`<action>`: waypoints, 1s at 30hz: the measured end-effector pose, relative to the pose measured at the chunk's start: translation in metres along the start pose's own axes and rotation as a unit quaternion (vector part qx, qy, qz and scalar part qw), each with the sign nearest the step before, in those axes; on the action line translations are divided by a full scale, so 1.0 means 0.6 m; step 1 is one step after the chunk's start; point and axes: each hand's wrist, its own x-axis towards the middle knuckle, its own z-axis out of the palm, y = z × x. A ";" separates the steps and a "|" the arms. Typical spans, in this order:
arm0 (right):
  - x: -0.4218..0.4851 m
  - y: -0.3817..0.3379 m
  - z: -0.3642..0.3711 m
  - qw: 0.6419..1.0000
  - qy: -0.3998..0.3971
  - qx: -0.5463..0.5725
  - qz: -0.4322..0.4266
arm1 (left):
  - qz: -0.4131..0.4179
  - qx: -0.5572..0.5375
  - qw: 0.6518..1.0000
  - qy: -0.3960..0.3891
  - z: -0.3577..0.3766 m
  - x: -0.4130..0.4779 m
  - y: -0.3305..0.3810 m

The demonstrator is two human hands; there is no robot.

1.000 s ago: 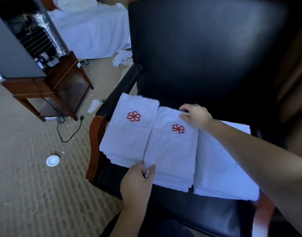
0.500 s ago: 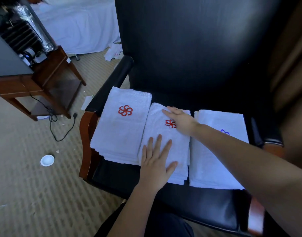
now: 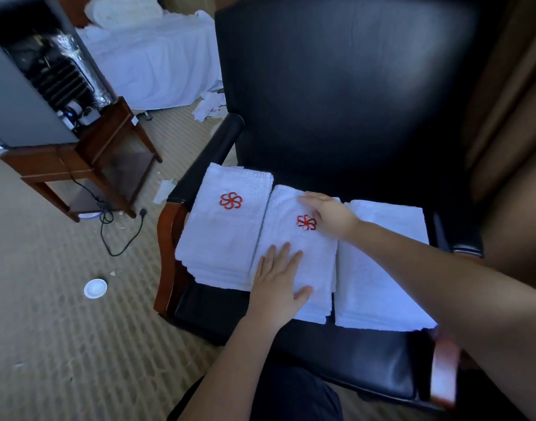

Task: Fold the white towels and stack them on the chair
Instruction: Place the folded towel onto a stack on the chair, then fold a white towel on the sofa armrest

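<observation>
Three stacks of folded white towels lie side by side on the seat of a black leather chair (image 3: 336, 86). The left stack (image 3: 224, 238) shows a red flower emblem on top. My left hand (image 3: 277, 287) lies flat, fingers straight, on the near half of the middle stack (image 3: 303, 247). My right hand (image 3: 327, 215) presses flat on the far half of that stack, partly covering its red emblem. The right stack (image 3: 379, 275) is partly hidden under my right forearm.
A wooden side table (image 3: 87, 165) bearing a small fridge (image 3: 23, 92) stands at the left, with a black cable (image 3: 121, 238) on the carpet. A white lid (image 3: 95, 288) lies on the floor. A bed (image 3: 151, 62) with white sheets and loose towels (image 3: 209, 107) is behind.
My left hand released its pinch on the middle towel's near edge and now lies flat on it. My right hand slid from the far edge onto the emblem.
</observation>
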 end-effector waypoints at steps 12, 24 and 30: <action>-0.136 -0.115 -0.107 0.996 0.036 -0.067 -0.038 | -0.050 0.114 0.991 0.052 -0.147 -0.156 0.035; -0.223 -0.400 -0.086 0.965 0.074 -0.066 -0.243 | -0.194 0.214 0.948 0.136 -0.306 -0.418 -0.033; -0.277 -0.596 -0.020 0.932 0.039 -0.037 -0.358 | -0.301 0.236 0.909 0.165 -0.371 -0.592 -0.082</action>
